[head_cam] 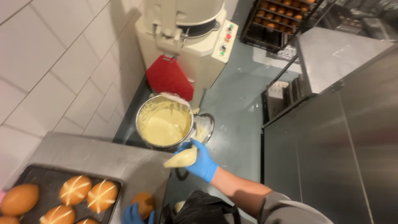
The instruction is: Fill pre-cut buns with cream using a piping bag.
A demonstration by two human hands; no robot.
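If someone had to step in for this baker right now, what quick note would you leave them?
Right hand: blue glove, grip shut on a filled piping bag, beside the metal bowl of yellow cream.
Left hand: gloved, holding a plain bun at the table's edge.
Done: three buns on the dark tray carry white crosses.
Left: the held bun and a plain one on the tray have none.

The right hand (pixel 202 163) wears a bright blue glove and grips a piping bag (pixel 181 158) filled with pale yellow cream. The left hand (pixel 133 215), gloved in the same blue, holds a golden-brown bun (pixel 144 203). The steel bowl (pixel 164 121) holds pale yellow batter. The buns (pixel 75 189) on the black tray (pixel 49 180) are orange-brown with white crosses. A red board (pixel 169 76) leans against the cream-coloured machine (pixel 195 33). The wall tiles (pixel 49 62) are white, the floor (pixel 238 108) grey-green.
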